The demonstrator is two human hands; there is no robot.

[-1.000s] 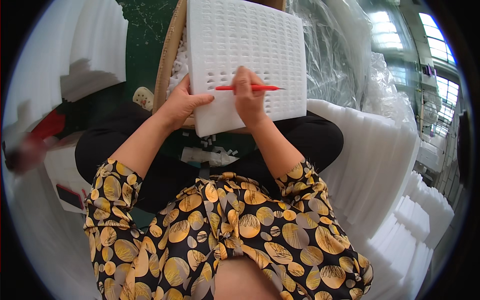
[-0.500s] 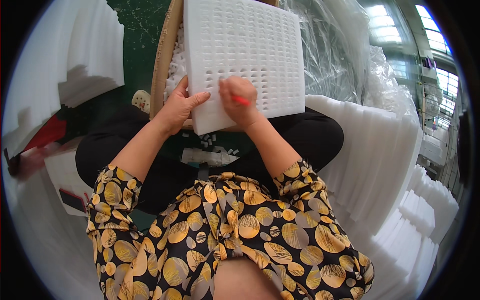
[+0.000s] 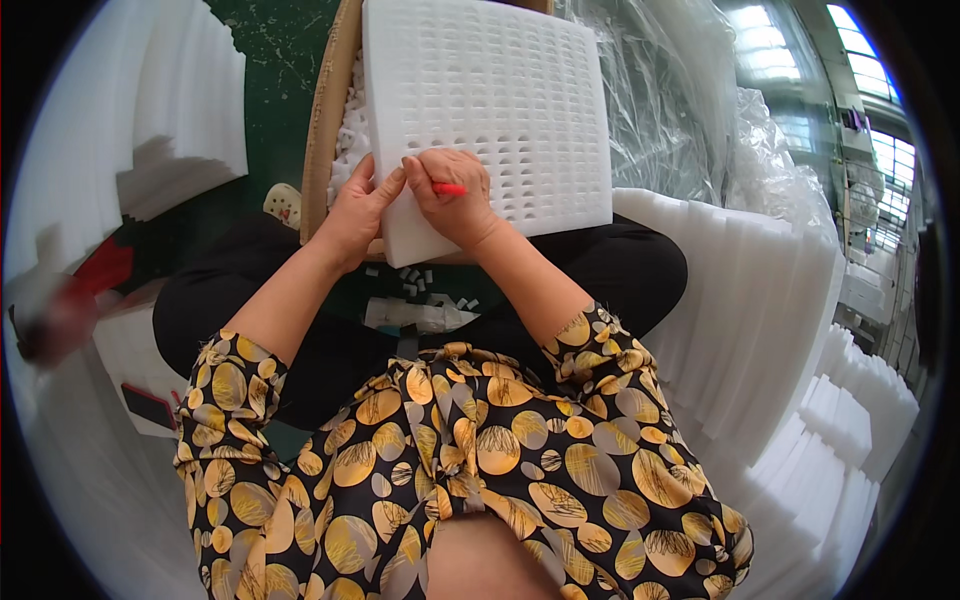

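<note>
A thick white foam sheet (image 3: 545,85) with rows of small slots leans over an open cardboard box (image 3: 322,125). My left hand (image 3: 352,215) grips its left edge near the lower corner, thumb on the upper face and fingers at the side. Closed in a fist over the sheet's lower left part, my right hand (image 3: 455,210) holds a slim red-handled tool (image 3: 450,188); its tip is hidden. My right thumb and fingertips are close to my left thumb. Several slots beside the right hand look darker than the others. Small white foam pieces (image 3: 349,140) fill the box's visible left side.
White foam sheets stand stacked at the left (image 3: 195,90) and right (image 3: 735,300). Clear plastic film (image 3: 660,110) lies beyond the right edge. Loose foam bits (image 3: 411,280) and a clear bag (image 3: 425,314) lie below the box. A blurred red shape (image 3: 65,315) is at far left.
My right hand has moved left across the foam sheet with the red-handled tool, closer to my left thumb. My left hand stays at the edge. The blurred red shape at far left has shifted.
</note>
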